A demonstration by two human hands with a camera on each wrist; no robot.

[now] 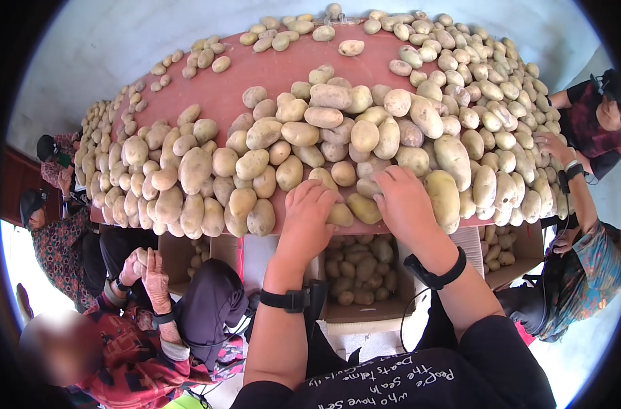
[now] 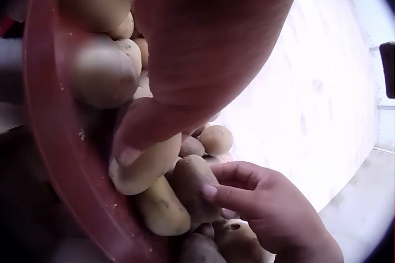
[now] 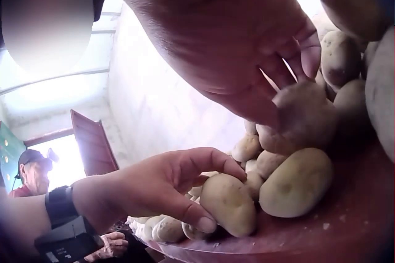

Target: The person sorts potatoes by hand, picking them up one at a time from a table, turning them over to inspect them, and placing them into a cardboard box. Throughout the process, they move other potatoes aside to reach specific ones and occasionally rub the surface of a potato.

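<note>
At the near edge of a red table (image 1: 290, 61) heaped with potatoes, my left hand (image 1: 309, 215) holds a pale potato (image 3: 228, 204), its thumb along the near side. My right hand (image 1: 407, 208) grips another, duller brown potato (image 2: 196, 186) between thumb and fingers. Between the two hands a yellowish-green potato (image 1: 365, 208) lies on the tabletop. A big greenish potato (image 1: 442, 198) sits just right of my right hand. The right wrist view shows my right fingers (image 3: 287, 65) curled over the brown potato, partly hiding it.
Below the table edge stands a cardboard box (image 1: 358, 310) of potatoes, with another box (image 1: 518, 262) at right and one (image 1: 177, 262) at left. People sit at both sides; one at lower left holds a potato in raised hands (image 1: 150, 276). Piled potatoes (image 1: 324, 116) rise beyond my hands.
</note>
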